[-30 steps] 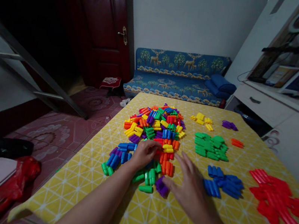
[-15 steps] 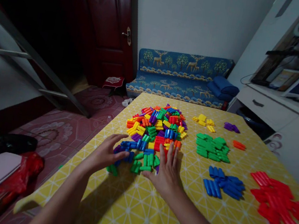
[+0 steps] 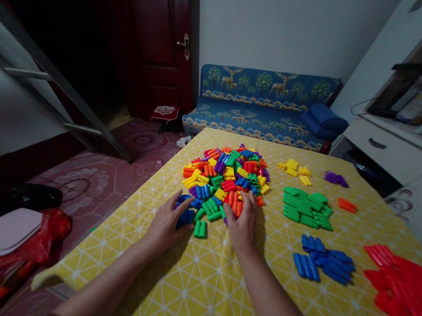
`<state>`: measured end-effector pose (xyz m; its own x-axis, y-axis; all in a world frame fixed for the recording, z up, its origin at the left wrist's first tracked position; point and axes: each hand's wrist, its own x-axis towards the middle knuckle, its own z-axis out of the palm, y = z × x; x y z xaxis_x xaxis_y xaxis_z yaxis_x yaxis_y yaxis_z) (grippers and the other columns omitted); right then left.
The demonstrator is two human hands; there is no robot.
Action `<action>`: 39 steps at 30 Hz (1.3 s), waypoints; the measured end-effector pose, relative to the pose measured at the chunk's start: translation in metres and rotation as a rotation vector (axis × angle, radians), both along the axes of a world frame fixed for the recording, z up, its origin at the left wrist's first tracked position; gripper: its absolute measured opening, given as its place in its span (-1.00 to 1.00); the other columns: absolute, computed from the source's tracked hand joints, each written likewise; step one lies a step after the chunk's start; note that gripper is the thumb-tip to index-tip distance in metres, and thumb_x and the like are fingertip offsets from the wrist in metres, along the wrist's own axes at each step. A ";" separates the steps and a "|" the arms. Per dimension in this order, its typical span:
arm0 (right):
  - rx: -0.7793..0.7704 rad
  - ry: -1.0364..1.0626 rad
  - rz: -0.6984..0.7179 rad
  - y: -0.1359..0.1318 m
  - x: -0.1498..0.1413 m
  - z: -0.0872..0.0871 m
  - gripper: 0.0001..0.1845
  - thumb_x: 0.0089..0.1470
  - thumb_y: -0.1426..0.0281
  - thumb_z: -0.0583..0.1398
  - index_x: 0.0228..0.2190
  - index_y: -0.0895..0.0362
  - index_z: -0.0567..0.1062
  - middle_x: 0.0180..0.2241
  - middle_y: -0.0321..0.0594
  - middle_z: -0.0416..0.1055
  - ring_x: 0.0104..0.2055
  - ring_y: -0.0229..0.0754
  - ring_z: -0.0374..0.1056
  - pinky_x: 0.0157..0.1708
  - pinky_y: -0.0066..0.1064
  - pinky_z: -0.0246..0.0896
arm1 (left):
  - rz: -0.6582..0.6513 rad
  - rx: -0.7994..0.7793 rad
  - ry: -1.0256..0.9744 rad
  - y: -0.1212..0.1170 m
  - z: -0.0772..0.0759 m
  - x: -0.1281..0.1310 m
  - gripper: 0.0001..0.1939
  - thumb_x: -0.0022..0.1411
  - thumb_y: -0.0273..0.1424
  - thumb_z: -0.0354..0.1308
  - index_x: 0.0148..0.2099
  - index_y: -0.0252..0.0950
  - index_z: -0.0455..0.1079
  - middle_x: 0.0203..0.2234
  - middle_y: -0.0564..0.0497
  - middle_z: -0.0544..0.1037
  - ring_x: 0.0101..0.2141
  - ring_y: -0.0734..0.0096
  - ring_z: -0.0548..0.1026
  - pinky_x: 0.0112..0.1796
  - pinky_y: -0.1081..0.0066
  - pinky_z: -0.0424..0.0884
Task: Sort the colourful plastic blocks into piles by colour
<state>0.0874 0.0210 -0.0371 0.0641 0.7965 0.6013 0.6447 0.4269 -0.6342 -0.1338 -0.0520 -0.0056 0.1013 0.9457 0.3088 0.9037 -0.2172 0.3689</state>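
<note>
Flanks the near edge of a mixed heap of plastic building blocks [image 3: 228, 174] on the yellow-clothed bench [image 3: 190, 288], with left hand [image 3: 166, 224] and right hand [image 3: 244, 226] on opposite sides, presumably to hem in loose blocks from both directions at once. Curves the left around dark blue blocks [image 3: 185, 218], palm turned inward, thumb and fingers apart, seemingly bracing the cluster rather than pinching any one block. Spreads the fingers of the right over the heap's near right side, thumb well apart from the rest, with orange blocks [image 3: 233, 200] in the gap; clamped on nothing visible, though hard to tell how firmly touching.

Leaves a green block [image 3: 200, 229] lying between the two, just outside the heap, on bare cloth.

Set out on the right half of the bench, in single-colour groups: yellow group [image 3: 292, 164] and purple group [image 3: 336, 179] toward the far end, green group [image 3: 307, 208] nearer, a small orange group [image 3: 346, 204] beside it, then blue group [image 3: 306, 266] and sprawling red group [image 3: 402, 287] nearest. Spaced with cloth showing between, likely so as not to mix colours, and clear of both forearms.
</note>
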 end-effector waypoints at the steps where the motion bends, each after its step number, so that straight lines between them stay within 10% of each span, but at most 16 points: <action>1: -0.008 0.025 -0.003 0.000 0.001 -0.001 -0.34 0.21 0.00 0.08 0.15 0.20 0.27 0.29 0.21 0.08 0.37 0.10 -0.02 0.25 0.07 0.04 | 0.000 0.027 0.030 0.009 0.001 0.001 -0.33 0.18 -0.28 0.25 0.31 -0.19 0.23 0.31 -0.28 0.15 0.21 -0.19 0.27 0.12 -0.10 0.31; 9: -0.001 0.099 -0.005 -0.003 -0.001 0.002 -0.42 0.23 0.02 0.07 0.09 0.18 0.32 0.25 0.19 0.16 0.32 0.09 0.07 0.23 0.06 0.09 | 0.072 0.173 0.055 0.050 0.013 0.016 -0.61 0.14 -0.43 0.20 0.05 -0.15 0.44 -0.08 -0.10 0.51 -0.06 0.09 0.46 -0.12 0.23 0.45; 14: 0.000 0.106 0.009 -0.002 0.000 0.000 -0.43 0.25 0.05 0.05 0.10 0.18 0.33 0.25 0.18 0.17 0.33 0.07 0.08 0.23 0.04 0.09 | 0.071 0.276 -0.518 0.075 0.030 0.051 -0.64 0.10 -0.34 0.29 -0.03 -0.21 0.43 -0.26 0.02 0.54 -0.26 0.31 0.51 -0.19 0.35 0.45; 20: 0.057 0.079 0.053 -0.004 0.005 0.007 -0.46 0.26 0.18 0.09 0.17 0.18 0.29 0.26 0.13 0.17 0.34 0.05 0.06 0.26 0.05 0.07 | -0.113 0.048 -1.063 0.089 0.031 0.086 -0.52 0.13 -0.19 0.30 0.08 -0.22 0.37 -0.24 0.02 0.52 -0.31 0.39 0.49 -0.28 0.43 0.46; 29: 0.058 -0.035 0.230 -0.011 0.000 0.021 -0.37 0.14 0.55 0.09 0.23 0.03 0.25 0.14 -0.12 0.39 0.16 -0.04 0.29 0.25 0.01 0.08 | -0.243 0.074 -0.903 0.071 0.019 0.087 -0.48 0.27 -0.19 0.18 0.22 -0.21 0.24 -0.03 -0.06 0.48 -0.04 0.22 0.47 -0.03 0.31 0.40; 39: 0.072 0.019 0.154 -0.008 -0.001 0.018 -0.61 0.12 0.50 0.14 -0.01 0.06 0.50 -0.13 -0.12 0.52 -0.04 -0.05 0.39 0.04 -0.14 0.32 | -0.200 0.256 -0.648 0.075 0.011 0.088 -0.55 0.28 -0.32 0.17 0.19 -0.21 0.25 0.04 -0.12 0.48 0.03 0.20 0.46 0.06 0.22 0.35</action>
